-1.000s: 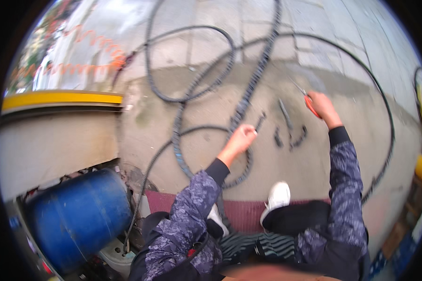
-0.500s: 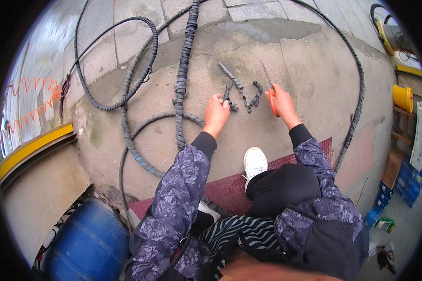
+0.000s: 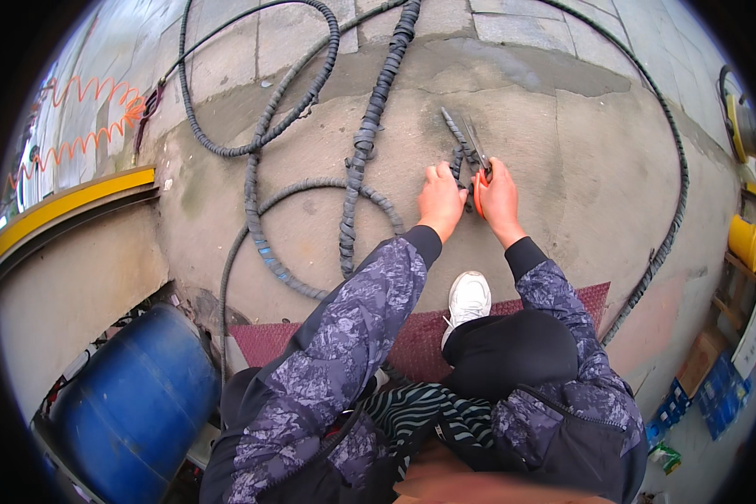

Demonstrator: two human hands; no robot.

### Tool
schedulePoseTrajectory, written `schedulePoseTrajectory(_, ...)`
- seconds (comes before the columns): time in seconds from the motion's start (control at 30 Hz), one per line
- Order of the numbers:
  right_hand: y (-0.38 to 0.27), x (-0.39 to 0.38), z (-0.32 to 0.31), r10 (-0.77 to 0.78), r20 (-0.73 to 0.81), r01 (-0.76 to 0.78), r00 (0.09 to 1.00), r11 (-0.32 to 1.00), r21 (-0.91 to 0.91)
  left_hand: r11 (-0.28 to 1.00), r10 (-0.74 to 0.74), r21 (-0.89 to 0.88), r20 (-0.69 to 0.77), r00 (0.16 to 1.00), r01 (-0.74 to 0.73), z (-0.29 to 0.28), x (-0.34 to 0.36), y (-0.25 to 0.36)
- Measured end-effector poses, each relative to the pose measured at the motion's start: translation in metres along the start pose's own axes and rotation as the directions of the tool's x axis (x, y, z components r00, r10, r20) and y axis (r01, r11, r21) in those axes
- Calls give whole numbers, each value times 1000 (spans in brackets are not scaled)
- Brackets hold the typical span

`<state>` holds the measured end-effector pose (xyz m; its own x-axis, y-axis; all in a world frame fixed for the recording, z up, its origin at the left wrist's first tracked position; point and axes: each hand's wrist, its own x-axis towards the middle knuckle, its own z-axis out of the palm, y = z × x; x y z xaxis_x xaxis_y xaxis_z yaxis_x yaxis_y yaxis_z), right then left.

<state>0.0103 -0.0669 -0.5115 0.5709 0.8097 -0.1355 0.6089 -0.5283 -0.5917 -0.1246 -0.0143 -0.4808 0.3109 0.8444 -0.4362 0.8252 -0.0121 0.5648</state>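
My right hand (image 3: 500, 202) is closed round the orange handles of a pair of scissors (image 3: 480, 160), whose blades point away from me and look slightly apart. Close beside it, my left hand (image 3: 442, 202) has its fingers curled on a twisted dark strip of wrapping (image 3: 459, 160); my fingers partly hide the strip. Just beyond lies a tapered grey wrapped piece (image 3: 451, 123) on the concrete. To the left of my hands runs a thick cable (image 3: 368, 134) bound in dark overlapping wrapping.
Looped wrapped hose (image 3: 255, 185) covers the ground at left, and another length (image 3: 679, 168) curves along the right. A blue barrel (image 3: 134, 395) stands at lower left below a yellow-edged ledge (image 3: 76, 206). My white shoe (image 3: 469, 296) is by a maroon mat (image 3: 420, 340). A yellow bucket (image 3: 744, 241) sits at right.
My hands have come together at the dark strip. The scissors have moved in beside my left hand. The whole view has shifted, with the ground things now further right.
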Motion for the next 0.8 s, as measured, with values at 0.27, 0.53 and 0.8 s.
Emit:
schedulePoseTrajectory(0.27, -1, 4, -8, 162, 50, -168, 985, 972, 166, 973, -23, -231, -76, 997, 5, 7, 6, -21)
schedulePoseTrajectory(0.53, 2, 45, -26, 14, -82, 5, 997, 975, 223, 932, -9, -361, -138, 990, -41, -25, 35, -35)
schedulePoseTrajectory(0.8, -27, 72, -4, -122, 47, 116, 991, 987, 113, 951, 21, -306, -37, 999, -32, -17, 60, -19)
